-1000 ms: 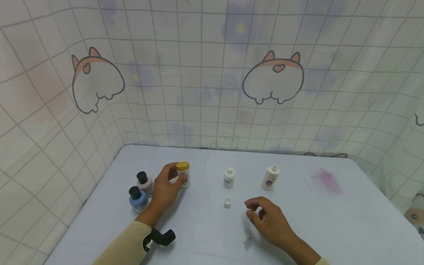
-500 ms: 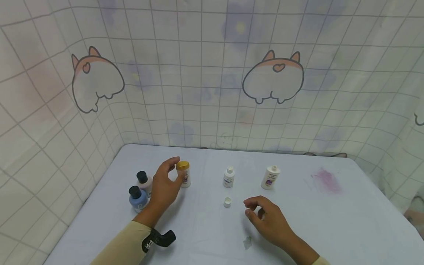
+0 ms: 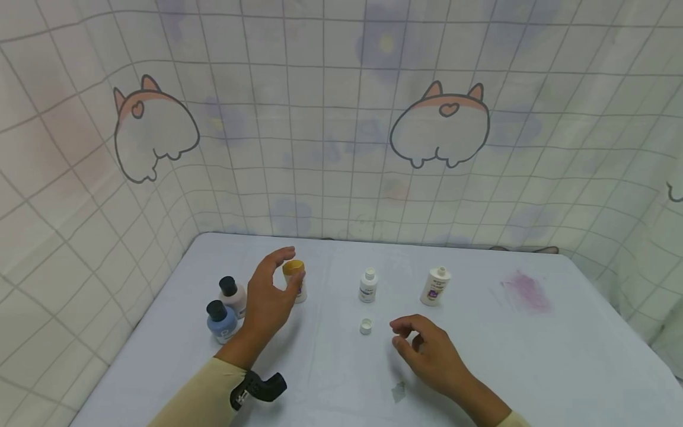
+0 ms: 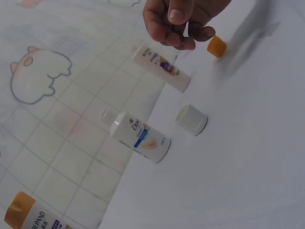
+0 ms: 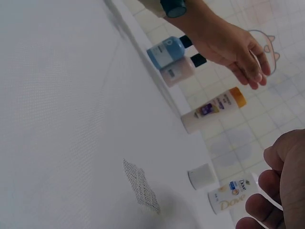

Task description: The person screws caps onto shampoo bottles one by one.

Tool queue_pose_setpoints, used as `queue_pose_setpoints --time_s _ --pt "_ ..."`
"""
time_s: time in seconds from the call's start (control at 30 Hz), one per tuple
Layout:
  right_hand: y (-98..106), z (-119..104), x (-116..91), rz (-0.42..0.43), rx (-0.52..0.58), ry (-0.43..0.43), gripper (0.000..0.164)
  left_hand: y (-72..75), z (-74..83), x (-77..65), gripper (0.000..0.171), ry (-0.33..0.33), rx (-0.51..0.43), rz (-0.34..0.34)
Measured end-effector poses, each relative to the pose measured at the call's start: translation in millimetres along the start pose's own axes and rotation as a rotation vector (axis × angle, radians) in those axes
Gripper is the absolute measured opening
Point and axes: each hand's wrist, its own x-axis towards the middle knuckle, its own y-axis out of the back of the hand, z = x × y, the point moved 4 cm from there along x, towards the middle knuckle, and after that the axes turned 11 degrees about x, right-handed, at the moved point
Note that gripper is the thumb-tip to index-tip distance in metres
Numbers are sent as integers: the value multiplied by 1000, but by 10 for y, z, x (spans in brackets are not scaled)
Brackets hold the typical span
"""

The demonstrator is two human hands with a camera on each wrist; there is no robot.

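**Left hand (image 3: pixel 268 296) spread wide beside the gold-capped bottle (image 5: pixel 213 110)**

Left of centre in the head view, the left hand keeps thumb and fingers wide apart, the thumb overlapping the front of the gold-capped bottle, which stands upright on the desk (image 3: pixel 320 373). The right-wrist view shows a gap between that hand and the bottle. Lower right of centre, the right hand (image 3: pixel 427 353) is loosely curled, a narrow space between thumb and forefinger. Just left of its fingertips sits a white cap (image 3: pixel 365 327), directly below the small white bottle (image 3: pixel 367 287) in the frame. An orange cap (image 4: pixel 217 46) shows beside the right hand at the upper right of the left-wrist view; whether they touch cannot be told.

Farther out, a bare-necked white bottle (image 3: pixel 434 289) stands right of centre. The blue bottle (image 3: pixel 222 325) and pink bottle (image 5: pixel 177 71), both black-topped, crowd the left wrist on its left side. A black device (image 3: pixel 258 386) juts from the left sleeve (image 3: pixel 205 388). A grey patch (image 3: pixel 399 391) lies at lower centre, a pink smudge (image 3: pixel 529 292) at the right. Grid-patterned cloth (image 3: pixel 325 136) fills the upper frame.
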Motion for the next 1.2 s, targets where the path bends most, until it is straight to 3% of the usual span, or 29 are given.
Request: queue_pose_setpoints --time_s 0.27,0.47,0.87,1.2 --pt "-10 17 34 -4 -5 -14 22 -12 129 -21 45 -123 9 -6" --pt "-19 42 55 -17 1 -63 21 -94 191 -72 47 -177 17 -62" --pt "-68 13 105 -44 21 -48 22 -374 189 -164 49 -100 19 -292" --pt "-117 -1 141 -61 5 -84 26 -635 88 -194 50 -18 -52 -423"
